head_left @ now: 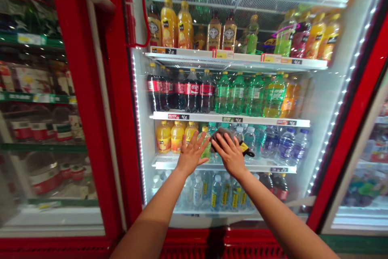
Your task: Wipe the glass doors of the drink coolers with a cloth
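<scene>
My left hand (pixel 190 154) is raised with its fingers spread, palm toward the glass front of a lit drinks fridge; it appears to lie flat on the pane. To its right, my right hand (pixel 233 157) presses a grey cloth (pixel 223 130) toward the same glass, its fingers over the cloth. A yellow and black label with a loop (pixel 246 148) sticks out at the cloth's right side. Behind the hands, on a lower shelf, stand orange juice bottles (pixel 177 137) and water bottles (pixel 285 144), partly covered by the hands and cloth.
Higher shelves hold cola bottles (pixel 192 89), green soda bottles (pixel 238 93) and juice bottles (pixel 169 22). A red cord (pixel 146 8) hangs at the upper left. Red frames (pixel 118 101) border the fridge, with other stocked fridges on both sides.
</scene>
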The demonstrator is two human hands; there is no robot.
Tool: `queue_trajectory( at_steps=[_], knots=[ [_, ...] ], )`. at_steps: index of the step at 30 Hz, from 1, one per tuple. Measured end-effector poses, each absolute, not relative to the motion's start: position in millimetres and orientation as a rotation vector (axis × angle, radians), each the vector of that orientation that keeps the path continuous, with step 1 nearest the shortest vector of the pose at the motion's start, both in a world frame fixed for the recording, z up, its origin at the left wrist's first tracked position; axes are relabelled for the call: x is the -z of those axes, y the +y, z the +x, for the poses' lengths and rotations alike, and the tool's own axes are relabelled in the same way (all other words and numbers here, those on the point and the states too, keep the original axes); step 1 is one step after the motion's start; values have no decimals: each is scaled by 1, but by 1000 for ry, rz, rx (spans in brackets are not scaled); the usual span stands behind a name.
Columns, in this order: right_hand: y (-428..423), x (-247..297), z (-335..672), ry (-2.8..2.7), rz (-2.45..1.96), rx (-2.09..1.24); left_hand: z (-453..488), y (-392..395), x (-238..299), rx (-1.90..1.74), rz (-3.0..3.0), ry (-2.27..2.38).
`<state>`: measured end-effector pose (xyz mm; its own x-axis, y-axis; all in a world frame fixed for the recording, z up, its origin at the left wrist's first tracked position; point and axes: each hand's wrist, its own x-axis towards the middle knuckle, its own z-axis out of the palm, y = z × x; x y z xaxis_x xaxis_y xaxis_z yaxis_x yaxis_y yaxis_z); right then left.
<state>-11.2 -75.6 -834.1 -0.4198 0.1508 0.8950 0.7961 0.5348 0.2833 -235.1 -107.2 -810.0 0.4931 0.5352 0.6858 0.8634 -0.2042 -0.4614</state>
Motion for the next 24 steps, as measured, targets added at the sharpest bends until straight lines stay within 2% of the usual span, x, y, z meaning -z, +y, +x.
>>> queue_trajectory(
  at_steps=[4,7,12,19,24],
  knots=[
    [-89,860,28,-2060,-686,974,-236,-108,817,485,-1855,-1166],
    [-82,844,46,-1952,-746,972,-237,-106,824,491,-1846,-1166],
    [-70,810,-3,-1759,-844,919,-235,-107,822,467,-1870,-1195],
    [-90,837,3,-2093,-662,1052,-271,-144,819,530,-1841,-1251],
    [-82,791,-19,-1831,-854,934,-318,-165,830,542,-1774,-1365]
  ],
)
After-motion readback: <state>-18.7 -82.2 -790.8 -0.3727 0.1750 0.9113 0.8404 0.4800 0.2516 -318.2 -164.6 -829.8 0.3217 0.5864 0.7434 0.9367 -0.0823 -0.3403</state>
